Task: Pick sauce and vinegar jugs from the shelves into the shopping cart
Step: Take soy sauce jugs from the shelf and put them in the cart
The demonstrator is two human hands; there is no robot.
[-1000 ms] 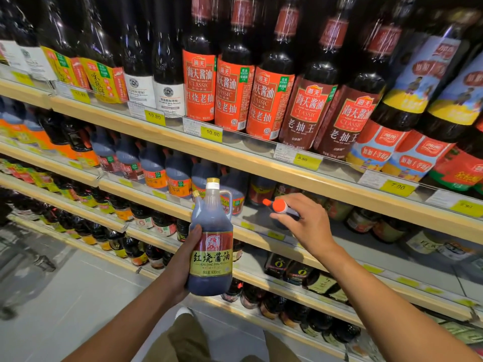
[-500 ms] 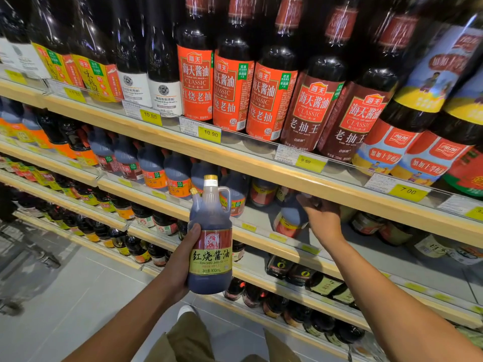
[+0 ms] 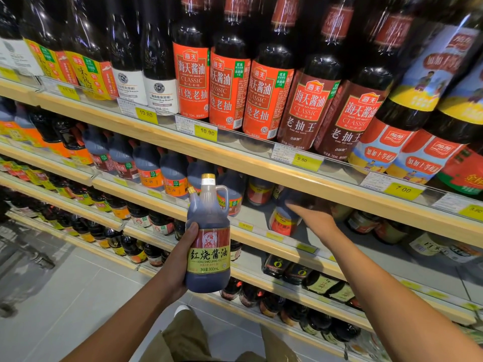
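My left hand (image 3: 180,259) grips a dark sauce jug (image 3: 208,231) with a gold cap, a side handle and a red and yellow label, held upright in front of the shelves. My right hand (image 3: 317,216) reaches into the second shelf (image 3: 261,237). Its fingers stretch out against the upper part of a dark jug (image 3: 283,222) with an orange-red label that stands on that shelf. The top of this jug is hidden in shadow under the shelf above.
Tall soy sauce bottles (image 3: 261,82) fill the top shelf (image 3: 235,155) behind yellow price tags. More handled jugs (image 3: 149,168) line the second shelf to the left. Small bottles crowd the lower shelves. A blurred grey metal frame (image 3: 23,259) stands on the floor at left.
The right hand held an orange-capped jug tilted at the shelf front, then set it upright inside the second shelf. Now its fingers lie stretched on the jug. The left hand's jug stayed put.
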